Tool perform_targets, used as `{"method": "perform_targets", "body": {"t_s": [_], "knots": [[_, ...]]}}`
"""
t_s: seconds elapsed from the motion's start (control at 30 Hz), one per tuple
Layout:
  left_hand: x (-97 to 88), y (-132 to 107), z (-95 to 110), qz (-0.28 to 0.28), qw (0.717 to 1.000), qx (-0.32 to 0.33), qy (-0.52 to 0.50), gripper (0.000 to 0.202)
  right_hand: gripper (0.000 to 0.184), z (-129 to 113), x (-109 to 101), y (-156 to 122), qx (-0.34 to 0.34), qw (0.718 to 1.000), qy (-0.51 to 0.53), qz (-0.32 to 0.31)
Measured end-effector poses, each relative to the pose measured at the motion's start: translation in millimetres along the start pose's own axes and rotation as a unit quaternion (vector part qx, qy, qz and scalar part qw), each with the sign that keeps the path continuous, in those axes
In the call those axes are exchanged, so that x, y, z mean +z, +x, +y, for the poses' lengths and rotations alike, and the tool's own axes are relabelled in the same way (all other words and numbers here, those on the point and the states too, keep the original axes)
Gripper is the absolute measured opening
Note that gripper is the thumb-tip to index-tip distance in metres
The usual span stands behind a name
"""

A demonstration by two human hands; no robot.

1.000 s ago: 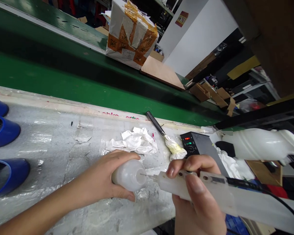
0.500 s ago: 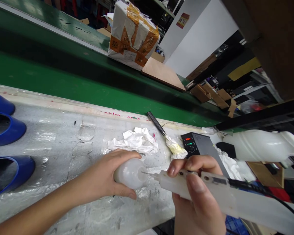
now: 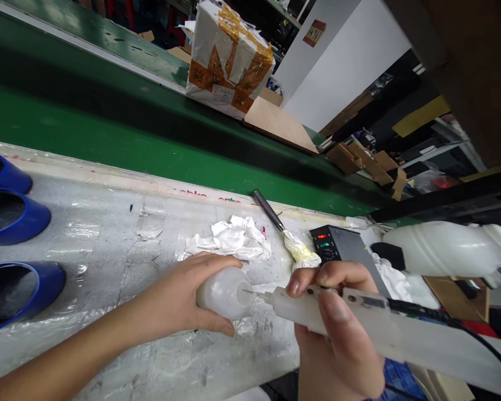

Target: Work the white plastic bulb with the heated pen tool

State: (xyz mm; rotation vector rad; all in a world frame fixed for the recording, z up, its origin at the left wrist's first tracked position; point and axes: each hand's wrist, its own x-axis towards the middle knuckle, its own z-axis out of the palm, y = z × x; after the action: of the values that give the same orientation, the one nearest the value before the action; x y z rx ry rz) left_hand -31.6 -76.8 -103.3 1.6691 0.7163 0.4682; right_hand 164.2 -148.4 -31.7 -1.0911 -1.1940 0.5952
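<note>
My left hand [image 3: 179, 295] is wrapped round a rounded, translucent white piece [image 3: 222, 292] with a flat, paler end facing right. Its thumb and fingers lie on opposite sides of the piece. In my right hand [image 3: 338, 334] is a white pen-like dispenser [image 3: 294, 307] with a thin needle tip and a black cable. The needle points left, its tip in front of the flat end; whether it touches cannot be made out. My right fingers press on the dispenser's top, near a small button.
Blue-rimmed tubes [image 3: 45, 284] stand at the left. Crumpled white tissue [image 3: 237, 238], a black-handled tool [image 3: 267, 209] with a wrapped end and a black control box [image 3: 342, 245] with lit displays lie beyond my hands. A white plastic bottle [image 3: 438, 248] is at right, a green conveyor [image 3: 150, 150] behind.
The whole view has shifted slightly. Both hands keep their grips, and the needle stays close to the flat end of the white piece.
</note>
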Motion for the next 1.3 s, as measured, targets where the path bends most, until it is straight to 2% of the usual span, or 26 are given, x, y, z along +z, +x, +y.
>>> {"method": "perform_targets", "body": {"t_s": [0.33,0.63,1.07,1.3], "knots": [[-0.4,-1.4,1.1,0.005,1.000,0.007,0.001,0.076,0.011,2.3,-2.4,-2.2,0.010,1.000,0.003,-0.009],[2.4,-0.9,-5.9,0.014,1.000,0.018,-0.003,0.081,0.011,1.2,-4.1,-1.6,0.014,1.000,-0.004,-0.023],[2.3,-2.1,-5.0,0.024,0.999,0.026,0.011,0.080,0.013,0.0,-0.2,-2.8,0.009,1.000,-0.026,0.007],[2.1,-3.0,-4.0,0.020,1.000,0.013,0.010,0.080,0.005,-4.4,-1.6,-2.0,0.023,0.999,0.032,-0.011]]}}
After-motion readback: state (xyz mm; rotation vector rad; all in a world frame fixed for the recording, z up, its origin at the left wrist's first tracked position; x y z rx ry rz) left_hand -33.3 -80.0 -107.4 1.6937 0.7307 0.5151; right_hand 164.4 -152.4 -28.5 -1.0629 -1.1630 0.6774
